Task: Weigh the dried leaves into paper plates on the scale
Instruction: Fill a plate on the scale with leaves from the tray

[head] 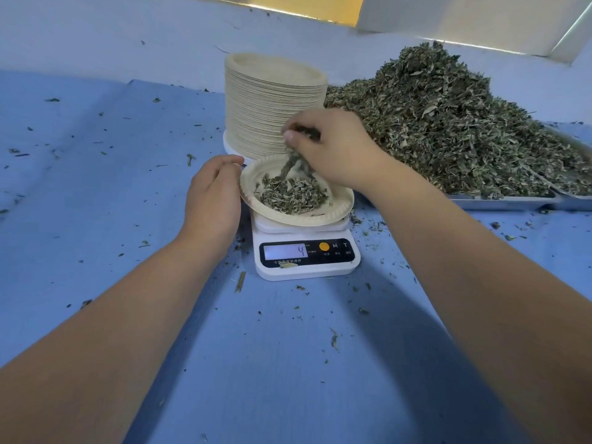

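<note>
A white digital scale (307, 256) stands on the blue cloth, its display showing 4. On it sits a beige paper plate (339, 206) with a small heap of dried leaves (293, 195). My right hand (333, 145) hovers over the plate's far side, fingers curled round a pinch of dried leaves, and some of them are falling onto the plate. My left hand (213, 193) rests at the plate's left rim, fingers curled against the edge. A big pile of dried leaves (448, 123) lies to the right.
A tall stack of paper plates (272, 104) stands just behind the scale. The big pile rests on metal trays (512, 201) at the right. Leaf crumbs and a short stem (240, 282) are scattered over the blue cloth (112, 187).
</note>
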Action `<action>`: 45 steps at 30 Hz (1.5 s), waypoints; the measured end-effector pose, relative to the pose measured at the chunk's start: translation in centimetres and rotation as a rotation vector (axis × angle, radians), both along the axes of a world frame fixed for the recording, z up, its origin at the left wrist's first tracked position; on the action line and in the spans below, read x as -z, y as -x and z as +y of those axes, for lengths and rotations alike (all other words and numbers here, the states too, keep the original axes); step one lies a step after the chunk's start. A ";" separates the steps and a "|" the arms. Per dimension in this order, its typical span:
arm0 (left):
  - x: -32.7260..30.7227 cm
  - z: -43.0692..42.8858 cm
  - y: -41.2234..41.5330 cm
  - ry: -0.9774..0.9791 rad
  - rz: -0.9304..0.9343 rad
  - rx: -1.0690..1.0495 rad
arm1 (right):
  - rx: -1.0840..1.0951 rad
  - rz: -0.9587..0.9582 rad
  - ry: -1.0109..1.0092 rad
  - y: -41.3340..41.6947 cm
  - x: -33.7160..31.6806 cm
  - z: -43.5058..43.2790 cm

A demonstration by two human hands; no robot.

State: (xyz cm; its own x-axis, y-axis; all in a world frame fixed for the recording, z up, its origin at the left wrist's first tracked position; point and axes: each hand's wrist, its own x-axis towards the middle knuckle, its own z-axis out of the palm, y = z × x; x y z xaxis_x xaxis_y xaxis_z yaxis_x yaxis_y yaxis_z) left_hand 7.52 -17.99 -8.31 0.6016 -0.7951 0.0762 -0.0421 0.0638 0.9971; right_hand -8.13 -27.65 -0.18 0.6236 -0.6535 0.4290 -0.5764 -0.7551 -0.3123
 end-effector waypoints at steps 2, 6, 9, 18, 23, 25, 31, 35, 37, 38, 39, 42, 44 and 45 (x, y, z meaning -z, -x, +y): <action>0.0 0.0 0.0 0.001 0.014 -0.006 | -0.020 0.097 -0.040 -0.3 0.3 0.1; 0.0 -0.1 -0.1 0.004 0.022 -0.010 | -0.007 0.098 -0.087 0.3 0.3 0.2; 0.1 -0.2 -0.1 0.002 0.014 -0.007 | 0.027 0.002 -0.107 1.4 0.0 0.5; 0.1 0.1 -0.1 0.009 -0.022 0.001 | 0.077 -0.370 -0.111 5.0 3.3 2.1; 0.0 0.1 0.0 0.012 -0.026 0.004 | 0.129 -0.500 -0.050 6.0 4.8 2.3; -0.1 0.1 0.0 0.014 -0.029 0.002 | 0.137 -0.486 -0.042 6.2 4.8 2.2; -0.1 0.3 0.0 0.019 -0.050 0.008 | 0.097 -0.311 -0.070 6.0 5.0 2.5; -0.1 0.3 0.0 0.017 -0.059 0.002 | 0.083 -0.275 -0.022 6.1 5.0 2.7; -0.1 0.3 0.0 0.015 -0.063 0.002 | 0.071 -0.251 -0.025 6.2 5.0 2.8; -0.1 0.4 0.0 0.015 -0.064 0.004 | 0.066 -0.254 -0.031 6.2 5.0 2.8; 0.0 0.4 0.0 0.015 -0.063 0.003 | 0.064 -0.263 -0.036 6.2 5.0 2.9; -0.1 0.4 0.0 0.004 -0.053 0.008 | 0.058 -0.294 -0.024 6.2 5.0 3.0; -0.1 0.4 0.0 -0.001 -0.052 0.013 | 0.059 -0.321 -0.019 6.2 5.0 3.0; -0.2 0.4 0.1 0.001 -0.045 0.014 | 0.057 -0.332 -0.022 6.2 5.0 3.1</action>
